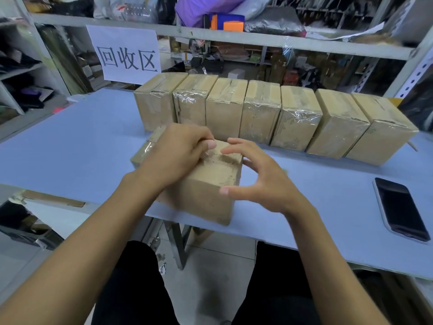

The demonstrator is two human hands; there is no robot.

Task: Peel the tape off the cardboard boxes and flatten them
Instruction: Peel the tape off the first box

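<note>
- Table [70,146] spans mid-frame; seven taped boxes [257,113] line its far side.
- Near box [210,184] sits centre frame at the table's front edge.
- Left hand [173,153] pinches the tape [206,152] on top; best peeled low and steadily.
- Right hand [257,174] hovers beside, fingers spread, grasping nothing; it should brace the box.

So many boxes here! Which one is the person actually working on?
The lone box at the table's near edge, apart from the row of seven boxes behind. The left hand rests on it, picking at its tape; the right hand hovers beside it.
</note>
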